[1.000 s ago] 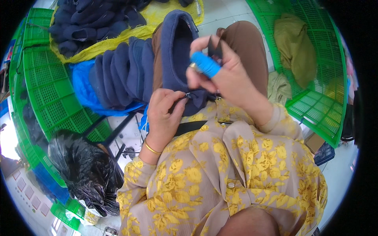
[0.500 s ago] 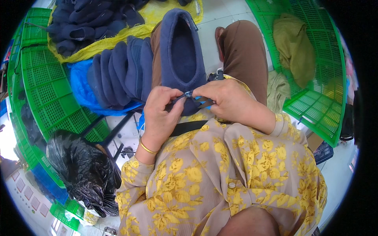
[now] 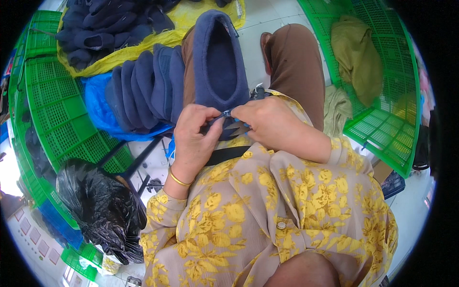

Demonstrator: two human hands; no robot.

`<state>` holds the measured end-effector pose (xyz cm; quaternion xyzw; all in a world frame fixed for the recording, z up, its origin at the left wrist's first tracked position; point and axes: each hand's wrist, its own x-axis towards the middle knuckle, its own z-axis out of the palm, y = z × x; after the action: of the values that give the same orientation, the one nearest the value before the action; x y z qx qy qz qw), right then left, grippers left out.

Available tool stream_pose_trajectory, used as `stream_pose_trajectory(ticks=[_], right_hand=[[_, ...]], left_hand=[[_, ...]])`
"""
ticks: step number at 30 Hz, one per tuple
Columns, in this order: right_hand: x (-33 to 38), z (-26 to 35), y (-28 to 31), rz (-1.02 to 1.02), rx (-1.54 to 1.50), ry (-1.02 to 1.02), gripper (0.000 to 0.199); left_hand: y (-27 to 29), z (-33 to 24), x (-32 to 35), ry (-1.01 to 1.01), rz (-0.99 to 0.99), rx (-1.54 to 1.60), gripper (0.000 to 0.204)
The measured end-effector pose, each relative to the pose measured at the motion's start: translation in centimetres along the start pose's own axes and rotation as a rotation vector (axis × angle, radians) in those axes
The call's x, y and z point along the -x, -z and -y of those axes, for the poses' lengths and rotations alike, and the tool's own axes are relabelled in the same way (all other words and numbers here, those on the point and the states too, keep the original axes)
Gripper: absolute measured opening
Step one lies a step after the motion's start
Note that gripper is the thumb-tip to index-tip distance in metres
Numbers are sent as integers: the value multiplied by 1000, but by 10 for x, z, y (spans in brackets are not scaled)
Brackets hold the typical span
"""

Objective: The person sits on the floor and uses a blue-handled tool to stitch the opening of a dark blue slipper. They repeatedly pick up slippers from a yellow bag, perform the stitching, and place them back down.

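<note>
1. On the lap, right at the heel of the navy slipper [image 3: 217,62], both hands meet. The left hand [image 3: 193,138] comes up from the lower edge with the wrist bent back and a gold bangle [image 3: 179,179] round it, thumb and forefinger pinched together on the slipper's heel rim.
2. The right hand [image 3: 267,122] lies across from the slipper's right side, knuckles up, fingers curled tight around small snips [image 3: 236,126]. The metal blades poke out toward the left hand and sit just below the heel rim; whether they are parted or closed I cannot tell.
3. The slipper runs away from the hands over the brown-trousered knee [image 3: 291,62], toe far, opening up. Its heel touches both sets of fingertips.
4. It is dark navy fleece, soft and rounded, with a deep oval opening and a thick rolled collar.
5. Just left of the slipper, a row of matching navy slippers [image 3: 143,91] stands on edge on blue plastic sheet [image 3: 98,105].
6. Beyond that row, more navy slippers are heaped on a yellow sheet [image 3: 119,52].
7. Left of the slipper and lower, a green crate [image 3: 57,115] and a black bag [image 3: 100,205].
8. Right of the slipper, another green crate [image 3: 387,124] holds an olive cloth [image 3: 356,57].
</note>
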<state>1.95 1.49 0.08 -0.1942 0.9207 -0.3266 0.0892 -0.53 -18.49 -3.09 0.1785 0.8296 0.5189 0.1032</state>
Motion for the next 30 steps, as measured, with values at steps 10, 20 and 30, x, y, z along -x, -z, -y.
stream_pose_trajectory(ticks=[10, 20, 30], right_hand=[[-2, 3, -6, 86, 30, -94, 21], [2, 1, -8, 186, -37, -222, 32], [2, -8, -27, 103, -5, -128, 32]], left_hand=[[-3, -4, 3, -30, -21, -95, 16], [-8, -9, 8, 36, -34, -92, 17], [-14, 0, 8, 79, -14, 27, 17]])
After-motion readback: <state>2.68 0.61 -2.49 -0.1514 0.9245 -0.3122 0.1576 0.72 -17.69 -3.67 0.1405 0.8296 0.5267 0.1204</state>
